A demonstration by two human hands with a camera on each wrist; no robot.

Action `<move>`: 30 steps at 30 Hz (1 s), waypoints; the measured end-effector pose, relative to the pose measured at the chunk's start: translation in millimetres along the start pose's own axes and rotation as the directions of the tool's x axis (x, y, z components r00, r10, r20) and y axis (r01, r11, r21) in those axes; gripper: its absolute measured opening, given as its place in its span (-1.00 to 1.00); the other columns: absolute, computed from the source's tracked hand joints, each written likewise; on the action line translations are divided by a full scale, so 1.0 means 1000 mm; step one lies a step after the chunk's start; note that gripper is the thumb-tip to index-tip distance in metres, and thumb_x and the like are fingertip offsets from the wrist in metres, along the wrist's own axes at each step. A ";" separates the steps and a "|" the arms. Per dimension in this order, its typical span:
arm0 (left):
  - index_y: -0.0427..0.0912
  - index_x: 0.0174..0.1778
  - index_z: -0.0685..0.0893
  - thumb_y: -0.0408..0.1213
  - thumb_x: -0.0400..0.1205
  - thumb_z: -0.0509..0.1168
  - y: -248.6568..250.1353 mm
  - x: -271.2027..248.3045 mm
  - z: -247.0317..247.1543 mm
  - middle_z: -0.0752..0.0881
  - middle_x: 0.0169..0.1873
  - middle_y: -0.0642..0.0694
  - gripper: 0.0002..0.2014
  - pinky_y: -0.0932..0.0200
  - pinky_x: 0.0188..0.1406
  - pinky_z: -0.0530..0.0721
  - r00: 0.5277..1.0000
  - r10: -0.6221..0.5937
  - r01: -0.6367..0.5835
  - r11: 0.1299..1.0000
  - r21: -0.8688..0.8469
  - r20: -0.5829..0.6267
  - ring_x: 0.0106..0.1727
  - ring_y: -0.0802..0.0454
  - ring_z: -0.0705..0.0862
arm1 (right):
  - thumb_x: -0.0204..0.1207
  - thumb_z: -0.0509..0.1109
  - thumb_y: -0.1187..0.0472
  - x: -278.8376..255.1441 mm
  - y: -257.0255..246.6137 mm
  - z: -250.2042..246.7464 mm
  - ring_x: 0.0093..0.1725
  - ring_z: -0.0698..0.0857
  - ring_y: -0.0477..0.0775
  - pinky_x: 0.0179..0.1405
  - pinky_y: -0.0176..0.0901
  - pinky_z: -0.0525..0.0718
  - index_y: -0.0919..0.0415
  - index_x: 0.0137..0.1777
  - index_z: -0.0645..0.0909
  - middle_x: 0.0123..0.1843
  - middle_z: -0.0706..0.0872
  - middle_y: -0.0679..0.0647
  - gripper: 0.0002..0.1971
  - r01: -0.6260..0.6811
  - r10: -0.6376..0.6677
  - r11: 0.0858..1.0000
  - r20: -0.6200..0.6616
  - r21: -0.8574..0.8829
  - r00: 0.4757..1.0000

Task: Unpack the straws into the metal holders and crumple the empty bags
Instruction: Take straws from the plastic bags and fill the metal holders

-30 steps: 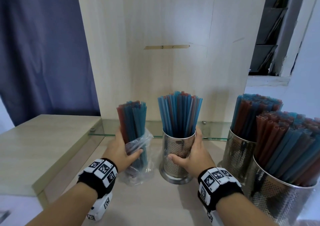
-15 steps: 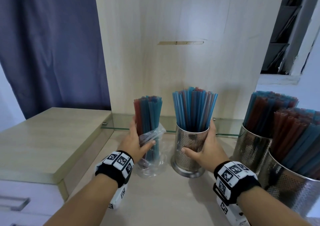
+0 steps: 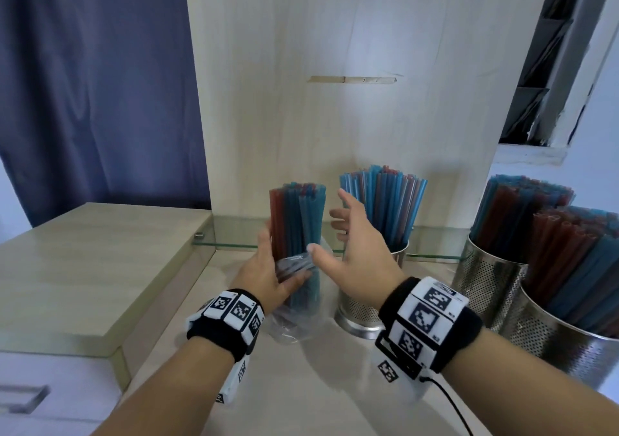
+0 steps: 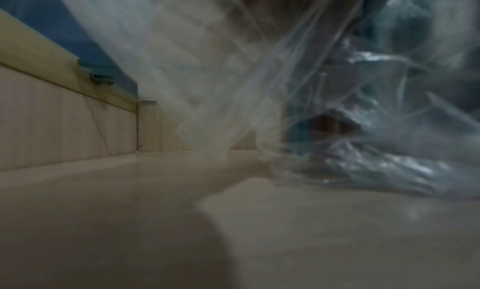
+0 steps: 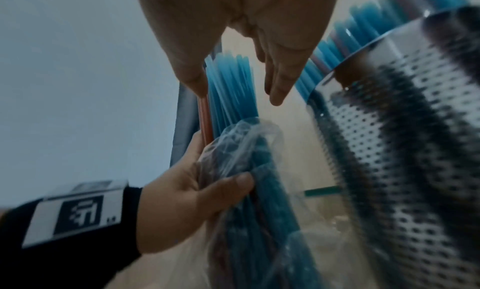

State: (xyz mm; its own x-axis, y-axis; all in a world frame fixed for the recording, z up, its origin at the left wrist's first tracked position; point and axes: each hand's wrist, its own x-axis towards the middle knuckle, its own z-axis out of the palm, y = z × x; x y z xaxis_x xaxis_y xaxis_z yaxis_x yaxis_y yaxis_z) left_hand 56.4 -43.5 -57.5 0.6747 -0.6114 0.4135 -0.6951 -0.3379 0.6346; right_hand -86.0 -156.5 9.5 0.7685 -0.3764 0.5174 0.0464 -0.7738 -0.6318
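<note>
Head view, left hand (image 3: 264, 276) gripping bagged straws (image 3: 298, 224) (upright), right hand (image 3: 360, 254) beside.

Pale wood panel (image 3: 335, 117), blue curtain (image 3: 93, 84) left, louvred window (image 3: 549, 50) right

Soft, even daylight fills the head view, brightest on the pale wooden panel (image 3: 335, 100) behind the straws (image 3: 296, 221); shadows on the worktop (image 3: 301, 395) are faint. Lines bow toward the edges. The left wrist view is dim and hazy, with a plastic bag (image 4: 363, 108) smeared across it and glinting. The right wrist view is dull, and the metal holder (image 5: 402, 149) beside the straws streaks with motion blur.
</note>
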 end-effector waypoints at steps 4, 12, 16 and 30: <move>-0.02 0.63 -0.05 0.07 0.47 0.51 0.000 -0.001 -0.001 0.68 0.21 -0.08 0.01 0.19 0.04 0.63 0.999 0.029 -0.028 0.999 -0.029 0.030 0.14 -0.05 0.72 | 0.50 0.55 0.04 0.017 -0.012 0.008 0.28 0.56 -0.25 0.38 -0.28 0.52 0.07 0.62 0.27 0.31 0.59 -0.19 -0.25 -0.048 0.048 0.998 -0.008 0.050 0.999; 0.22 0.60 -0.21 0.11 0.40 0.55 -0.006 0.000 0.002 0.66 0.32 -0.13 0.12 -0.03 0.21 0.70 0.997 0.076 -0.074 0.995 -0.069 0.030 0.20 -0.08 0.72 | 0.49 0.56 0.06 0.028 0.000 0.026 0.12 0.70 -0.15 0.22 -0.16 0.68 0.12 0.30 0.57 0.12 0.73 -0.12 -0.58 -0.144 0.160 0.978 -0.102 0.152 0.982; 0.20 0.61 -0.27 0.11 0.36 0.58 -0.006 0.002 0.003 0.63 0.37 -0.13 0.20 0.05 0.24 0.63 0.997 0.070 -0.068 0.996 -0.059 0.036 0.27 -0.10 0.68 | 0.53 0.52 0.15 0.032 0.003 0.031 0.09 0.74 -0.12 0.19 -0.06 0.74 0.12 0.24 0.62 0.07 0.77 -0.08 -0.69 -0.117 0.142 0.970 -0.103 0.215 0.984; 0.20 0.61 -0.23 0.19 0.27 0.61 -0.007 0.001 0.003 0.58 0.41 -0.11 0.25 0.08 0.30 0.57 0.997 0.064 -0.062 0.996 -0.070 0.032 0.34 -0.12 0.63 | 0.58 0.37 0.27 0.047 -0.010 0.025 -0.49 0.52 -0.11 -0.48 -0.23 0.53 0.21 -0.15 0.57 -0.45 0.58 -0.04 -0.91 -0.092 0.138 0.959 -0.155 0.268 0.978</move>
State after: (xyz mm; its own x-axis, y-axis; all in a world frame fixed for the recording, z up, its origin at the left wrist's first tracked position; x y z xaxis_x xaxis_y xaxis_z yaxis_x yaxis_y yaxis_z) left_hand 60.9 -43.9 -63.1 0.6205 -0.6542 0.4324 -0.7162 -0.2482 0.6523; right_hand -34.1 -153.4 25.5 0.6594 -0.5536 0.5087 0.1445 -0.5706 -0.8084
